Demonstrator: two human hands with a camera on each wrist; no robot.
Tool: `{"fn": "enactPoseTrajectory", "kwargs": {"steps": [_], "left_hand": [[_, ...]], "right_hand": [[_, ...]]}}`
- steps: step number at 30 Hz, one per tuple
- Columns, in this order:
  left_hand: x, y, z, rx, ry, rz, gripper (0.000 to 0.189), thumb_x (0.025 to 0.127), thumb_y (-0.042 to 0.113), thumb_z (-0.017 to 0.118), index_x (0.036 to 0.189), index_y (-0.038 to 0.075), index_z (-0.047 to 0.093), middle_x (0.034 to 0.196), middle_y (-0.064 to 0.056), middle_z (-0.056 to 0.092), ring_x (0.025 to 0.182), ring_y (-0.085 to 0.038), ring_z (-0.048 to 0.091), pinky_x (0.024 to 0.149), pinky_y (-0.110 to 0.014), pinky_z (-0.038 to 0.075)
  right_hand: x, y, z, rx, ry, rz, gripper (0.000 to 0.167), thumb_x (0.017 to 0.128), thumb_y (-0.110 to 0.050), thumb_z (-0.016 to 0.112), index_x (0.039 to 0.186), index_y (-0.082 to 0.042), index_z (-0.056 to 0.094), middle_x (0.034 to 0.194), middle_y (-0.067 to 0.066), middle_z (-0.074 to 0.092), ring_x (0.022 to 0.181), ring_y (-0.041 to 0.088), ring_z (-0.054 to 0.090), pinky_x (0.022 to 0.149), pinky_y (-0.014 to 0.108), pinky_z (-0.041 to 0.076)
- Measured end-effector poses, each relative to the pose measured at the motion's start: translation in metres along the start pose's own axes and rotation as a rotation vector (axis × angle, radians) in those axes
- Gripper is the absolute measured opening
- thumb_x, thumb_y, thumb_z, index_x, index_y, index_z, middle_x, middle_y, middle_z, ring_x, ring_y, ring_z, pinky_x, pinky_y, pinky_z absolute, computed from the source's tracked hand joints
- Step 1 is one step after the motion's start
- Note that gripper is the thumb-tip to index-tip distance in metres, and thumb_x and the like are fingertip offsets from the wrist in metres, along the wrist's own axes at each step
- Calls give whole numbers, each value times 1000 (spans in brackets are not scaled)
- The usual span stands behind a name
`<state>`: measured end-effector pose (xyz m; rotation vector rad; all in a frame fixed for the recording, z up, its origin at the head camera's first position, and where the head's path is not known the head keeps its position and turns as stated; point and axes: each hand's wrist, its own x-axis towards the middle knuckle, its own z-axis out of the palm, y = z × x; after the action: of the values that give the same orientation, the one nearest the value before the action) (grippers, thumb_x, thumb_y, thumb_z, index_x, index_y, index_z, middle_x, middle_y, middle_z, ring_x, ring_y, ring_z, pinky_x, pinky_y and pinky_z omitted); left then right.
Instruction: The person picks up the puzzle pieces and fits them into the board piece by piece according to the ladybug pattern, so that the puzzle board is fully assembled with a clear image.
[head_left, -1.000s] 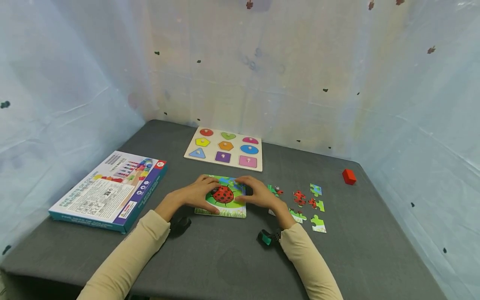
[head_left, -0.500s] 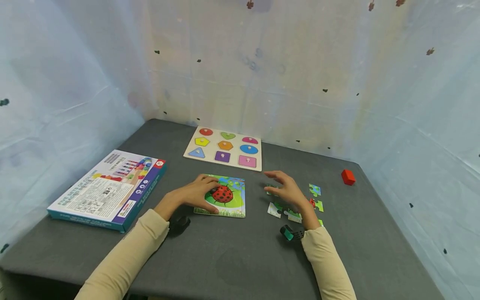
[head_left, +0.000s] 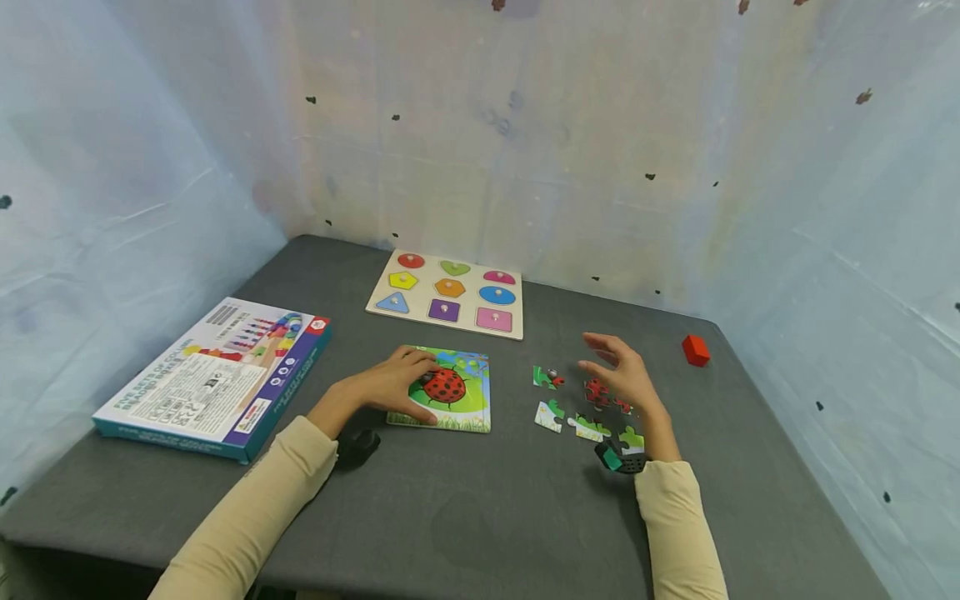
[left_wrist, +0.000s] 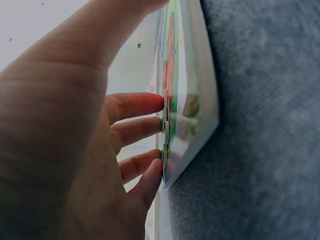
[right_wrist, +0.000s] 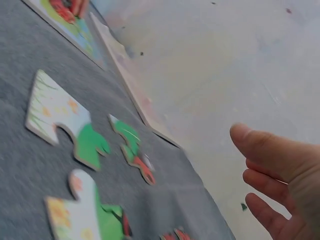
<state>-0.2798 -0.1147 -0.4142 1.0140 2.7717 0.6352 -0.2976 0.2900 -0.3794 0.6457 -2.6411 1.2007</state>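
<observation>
Pale, creased sheeting (head_left: 570, 200), scattered with small dark and reddish-brown marks (head_left: 864, 97), encloses the back and both sides of a dark grey table (head_left: 480, 517). The light is soft, with a small glint on the sheeting's upper right.

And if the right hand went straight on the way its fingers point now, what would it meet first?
Probably the right edge of the shape board, going by the head view. The right hand looks raised above the table, so it might pass over; depth is unclear.
</observation>
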Motion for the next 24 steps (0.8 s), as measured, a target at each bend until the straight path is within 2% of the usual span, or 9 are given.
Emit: {"fn": "enactPoseTrajectory", "kwargs": {"steps": [5,11,17,24], "left_hand": [[0,0,-1,-2,1,-2,93,68,65,69,139,11,43,144,-11,35,132,-33,22,102,-53,30],[0,1,-1,-10,0,9,93,69,66,68,139,10,43,144,-12,35,131,-34,23,101,-54,31],[1,0,-2,-12,-10,-8,92,69,64,69,140,12,42,145,-9,33,133,-31,22,102,-53,31],[0,1,-2,0,-13,4,91,70,62,70,140,11,42,144,-10,35,131,-32,24,101,-52,31]], "right_hand": [[-7,-7,-12,9,9,38,51,87,-6,65,132,8,45,132,28,44,122,45,41,99,56,33],[-12,31,-21,-74,62,86,50,89,-14,64,133,3,46,132,24,45,121,41,43,99,52,35],[-20,53,-30,-114,133,181,44,91,-8,60,132,2,47,133,24,45,122,40,43,99,51,36],[-33,73,-34,-190,128,259,42,92,-2,54,132,6,45,132,30,43,120,45,43,96,53,38]]}}
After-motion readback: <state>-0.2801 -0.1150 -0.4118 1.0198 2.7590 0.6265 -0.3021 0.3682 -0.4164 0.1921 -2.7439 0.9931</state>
